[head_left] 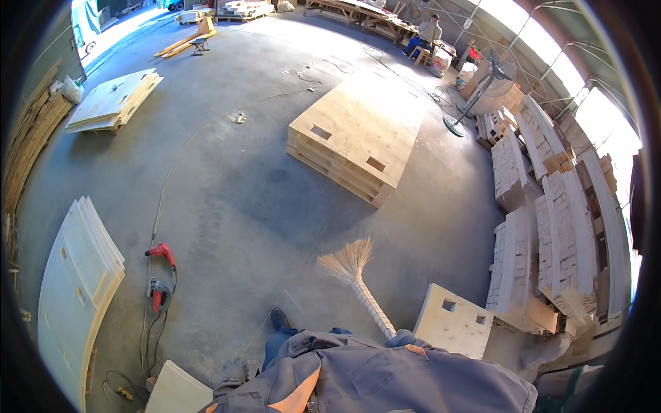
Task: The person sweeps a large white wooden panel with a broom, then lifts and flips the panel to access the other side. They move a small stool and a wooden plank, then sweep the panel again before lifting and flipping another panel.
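Observation:
A straw broom (363,289) slants forward over the concrete floor, its bristles fanned out at the far end and its bound handle running back to my body. At the handle's near end my right hand (405,338), in what looks like a grey glove, is closed around it, partly hidden by my sleeve. My left hand (235,372) hangs low beside my leg, near a pale board (177,391); its fingers are too unclear to read. One dark shoe (279,319) shows between the hands.
A stack of wooden panels (358,131) stands ahead. A red drill (161,253) and another red power tool (159,294) lie on the left with cords, beside leaning panels (76,289). Stacked timber (530,255) and a panel with holes (453,322) are right. A seated person (428,34) is far off.

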Demonstrator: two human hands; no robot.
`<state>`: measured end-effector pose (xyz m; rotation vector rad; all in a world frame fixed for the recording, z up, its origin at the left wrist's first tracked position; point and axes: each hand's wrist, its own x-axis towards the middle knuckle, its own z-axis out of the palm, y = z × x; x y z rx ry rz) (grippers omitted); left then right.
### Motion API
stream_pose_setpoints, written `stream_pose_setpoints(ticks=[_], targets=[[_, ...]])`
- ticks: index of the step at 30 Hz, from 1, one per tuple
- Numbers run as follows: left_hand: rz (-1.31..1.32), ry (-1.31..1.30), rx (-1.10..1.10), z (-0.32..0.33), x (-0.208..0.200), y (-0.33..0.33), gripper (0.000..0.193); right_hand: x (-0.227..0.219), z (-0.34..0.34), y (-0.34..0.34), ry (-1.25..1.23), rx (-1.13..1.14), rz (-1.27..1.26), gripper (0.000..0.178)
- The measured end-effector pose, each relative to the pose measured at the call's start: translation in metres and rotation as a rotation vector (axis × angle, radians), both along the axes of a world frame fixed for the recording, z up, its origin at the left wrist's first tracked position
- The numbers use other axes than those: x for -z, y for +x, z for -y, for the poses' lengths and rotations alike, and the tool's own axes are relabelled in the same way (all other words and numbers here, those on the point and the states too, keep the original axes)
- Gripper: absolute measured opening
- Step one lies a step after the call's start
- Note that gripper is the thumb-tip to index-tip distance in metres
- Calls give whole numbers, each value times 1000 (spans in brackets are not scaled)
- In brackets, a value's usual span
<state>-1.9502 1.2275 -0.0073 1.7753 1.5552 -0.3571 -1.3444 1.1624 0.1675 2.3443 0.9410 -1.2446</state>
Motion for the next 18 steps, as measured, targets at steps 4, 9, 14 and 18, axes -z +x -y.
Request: stream_pose_setpoints(ticks=[4,9,14,18], targets=[[92,180,-4,-50,50,-33,16,-15,-25,-2,153,154,43,49],[304,-388,-1152,-132,28,-14,12,-14,-82,4,367,323,18,49],[120,7,-677,-158,3,0,16,2,-192,39,566,622,-133,36],[30,151,25,-184,-31,35,17,27,-304,87,724,694,-122,29]])
